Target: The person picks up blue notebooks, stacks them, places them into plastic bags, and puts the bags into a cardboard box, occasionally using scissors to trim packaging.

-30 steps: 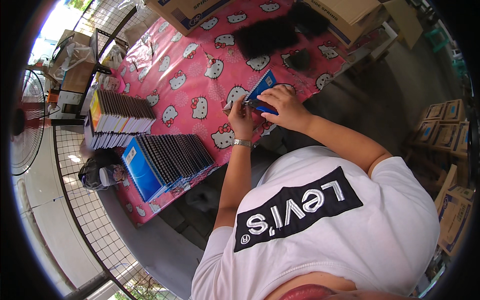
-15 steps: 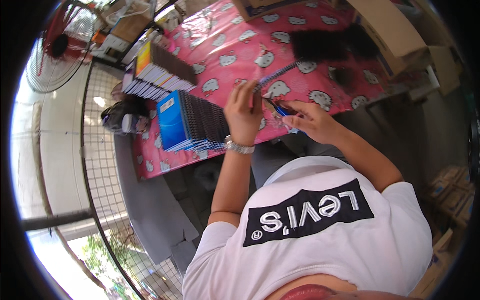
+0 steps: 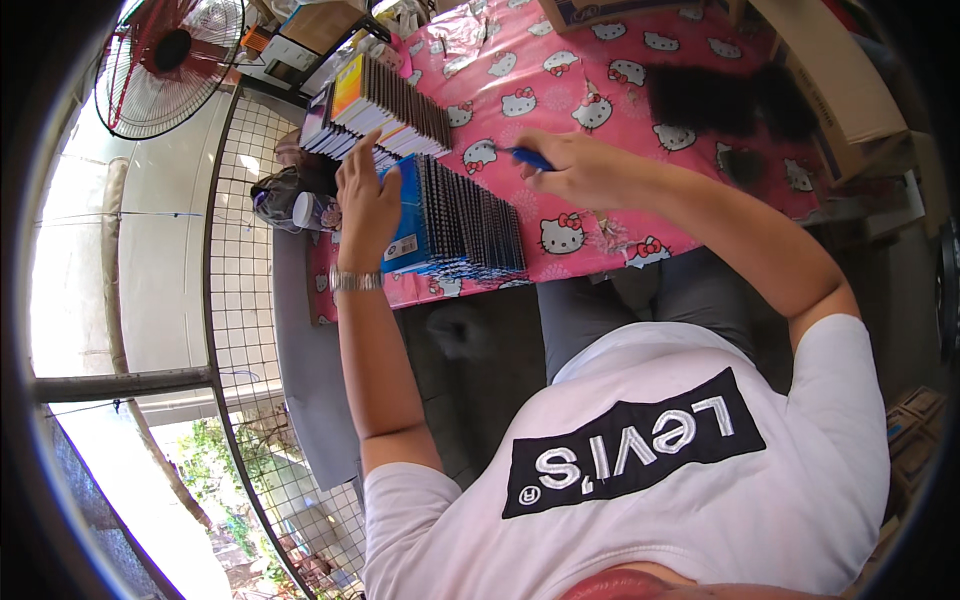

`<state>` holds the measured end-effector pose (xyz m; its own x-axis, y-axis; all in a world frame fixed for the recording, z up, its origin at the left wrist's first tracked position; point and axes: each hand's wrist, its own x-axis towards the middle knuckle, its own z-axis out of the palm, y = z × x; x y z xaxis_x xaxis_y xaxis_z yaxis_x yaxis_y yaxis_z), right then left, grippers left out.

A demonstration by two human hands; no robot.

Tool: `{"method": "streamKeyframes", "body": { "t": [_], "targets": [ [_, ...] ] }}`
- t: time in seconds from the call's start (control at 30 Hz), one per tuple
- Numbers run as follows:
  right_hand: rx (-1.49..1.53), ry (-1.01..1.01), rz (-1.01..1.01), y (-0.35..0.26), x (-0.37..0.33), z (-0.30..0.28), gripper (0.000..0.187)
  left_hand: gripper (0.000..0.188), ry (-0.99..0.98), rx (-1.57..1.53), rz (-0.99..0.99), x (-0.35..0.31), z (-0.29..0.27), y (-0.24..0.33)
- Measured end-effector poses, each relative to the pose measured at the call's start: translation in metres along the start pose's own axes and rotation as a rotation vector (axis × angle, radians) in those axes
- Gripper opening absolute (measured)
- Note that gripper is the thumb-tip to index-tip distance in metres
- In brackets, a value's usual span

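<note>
My left hand (image 3: 368,205) is at the left end of a row of spiral-bound notebooks (image 3: 462,222) with blue covers. Its fingers are apart, and the thumb lies by the front blue cover (image 3: 408,215); whether it touches is hard to tell. In my right hand (image 3: 585,170), above the pink tablecloth, is a pair of blue-handled pliers (image 3: 532,158). Their dark tip points left, toward the notebooks, and stands apart from them. Behind the blue row stand more notebooks (image 3: 385,105), the front ones with yellow-orange covers.
The pink cartoon-cat tablecloth (image 3: 545,110) covers the table. A black fuzzy patch (image 3: 700,98) blurs its far right, beside an open cardboard box (image 3: 835,90). A dark bag (image 3: 280,200) and a white-lidded jar (image 3: 305,210) sit at the left edge. A red fan (image 3: 172,50) stands beyond.
My left hand has moved from the spiral-bound notebook it held upright to the left end of the blue row. My right hand, still with the pliers, has moved farther over the table.
</note>
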<state>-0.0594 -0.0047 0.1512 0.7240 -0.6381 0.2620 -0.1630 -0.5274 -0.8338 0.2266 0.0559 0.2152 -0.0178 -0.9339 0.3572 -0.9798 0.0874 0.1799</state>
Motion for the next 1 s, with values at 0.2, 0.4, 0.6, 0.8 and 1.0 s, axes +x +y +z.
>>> {"method": "streamKeyframes", "body": {
  "t": [0.2, 0.4, 0.6, 0.8, 1.0],
  "targets": [
    [-0.527, -0.048, -0.395, -0.023, 0.032, 0.017, 0.036, 0.044, -0.030, -0.021, -0.222, -0.066, -0.011, 0.001],
    [-0.711, 0.056, -0.605, -0.028, 0.045, 0.030, 0.038, 0.040, -0.043, -0.369, -0.489, -0.072, 0.000, 0.006],
    [-0.717, 0.096, -0.570, -0.033, 0.055, 0.034, 0.045, 0.038, 0.369, -0.032, -0.183, -0.089, 0.000, 0.008],
    [-0.461, 0.345, -0.546, -0.054, 0.103, 0.059, 0.041, 0.041, 0.397, -0.362, -0.361, -0.105, 0.033, 0.019],
    [-0.709, 0.090, -0.337, -0.065, 0.140, 0.094, 0.051, 0.037, 0.621, -0.411, -0.417, -0.113, 0.056, 0.021]
  ]
}}
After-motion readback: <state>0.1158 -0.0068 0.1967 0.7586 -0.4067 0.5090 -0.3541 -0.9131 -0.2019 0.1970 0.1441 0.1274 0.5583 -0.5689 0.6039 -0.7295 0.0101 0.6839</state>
